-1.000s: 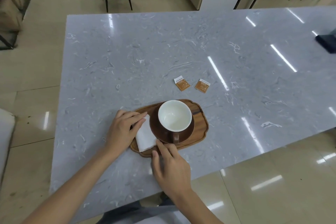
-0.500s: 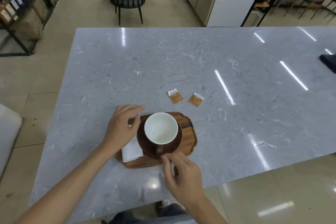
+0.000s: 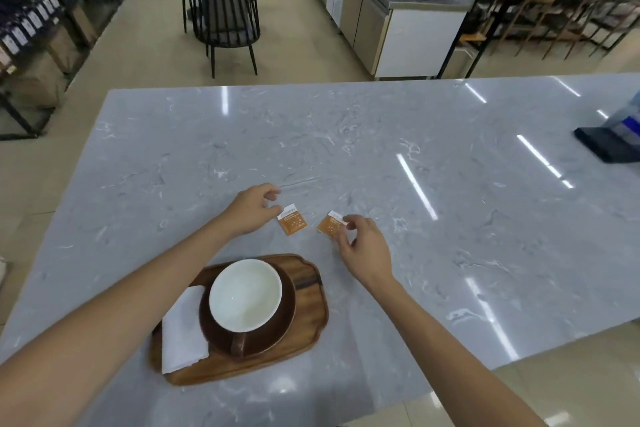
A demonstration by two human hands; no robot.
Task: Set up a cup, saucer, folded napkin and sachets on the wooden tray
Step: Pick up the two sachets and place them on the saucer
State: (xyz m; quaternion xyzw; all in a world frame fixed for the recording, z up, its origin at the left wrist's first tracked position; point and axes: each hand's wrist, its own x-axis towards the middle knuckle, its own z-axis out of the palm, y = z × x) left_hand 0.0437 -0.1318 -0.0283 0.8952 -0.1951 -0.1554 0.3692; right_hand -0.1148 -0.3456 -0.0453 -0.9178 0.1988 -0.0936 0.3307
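Note:
A wooden tray (image 3: 311,305) lies near the table's front edge. On it a white cup (image 3: 246,295) sits in a brown saucer (image 3: 284,322), its handle pointing toward me. A folded white napkin (image 3: 181,333) rests on the tray's left side, partly under the saucer. Two orange sachets lie on the table beyond the tray. My left hand (image 3: 252,208) has its fingers apart, thumb touching the white edge of the left sachet (image 3: 293,224). Thumb and forefinger of my right hand (image 3: 363,246) pinch the right edge of the right sachet (image 3: 328,226).
The grey marble table (image 3: 346,149) stretches far to the right. A dark flat object (image 3: 609,146) lies at its right edge. Beyond the table stand a black chair (image 3: 225,10) and a steel counter (image 3: 398,10).
Both hands have left the tray and reached forward to the two sachets. The left let go of the napkin, the right drew away from the cup handle. The view tilted up.

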